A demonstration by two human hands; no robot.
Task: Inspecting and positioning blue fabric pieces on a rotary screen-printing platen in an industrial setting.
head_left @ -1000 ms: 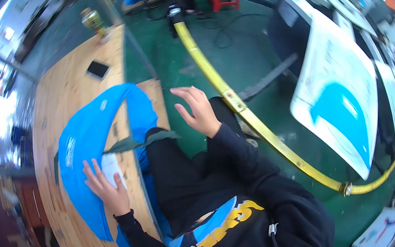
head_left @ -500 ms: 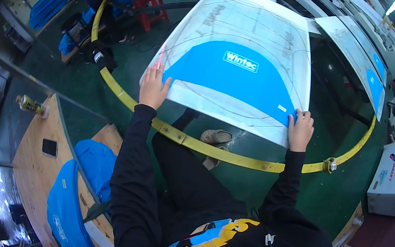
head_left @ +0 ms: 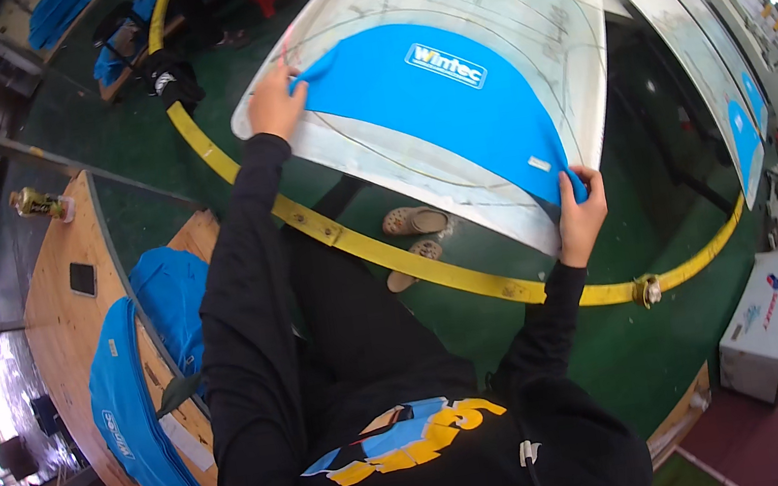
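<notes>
A blue half-moon fabric piece (head_left: 419, 104) with a white printed label spreads over a pale board (head_left: 377, 157) marked with curved lines. My left hand (head_left: 277, 102) pinches its left corner, which lifts and creases between the fingers. At the opposite corner my right hand (head_left: 583, 206) is closed on the fabric, whose edge bunches up by the thumb. Most of the piece still lies on the board, its arched edge pointing away from me. A small white tag sits near the right corner.
A yellow curved rail (head_left: 415, 284) runs between me and the board. To the left, a wooden table (head_left: 51, 280) bears blue fabric pieces (head_left: 124, 409), a phone (head_left: 83, 279) and a bottle (head_left: 43, 205). More boards (head_left: 678, 33) stand right; a white box (head_left: 768, 324) lies lower right.
Both hands have gone from resting on the fabric's corners to gripping them, and the corners have come up off the board. The view has shifted, so the board appears higher.
</notes>
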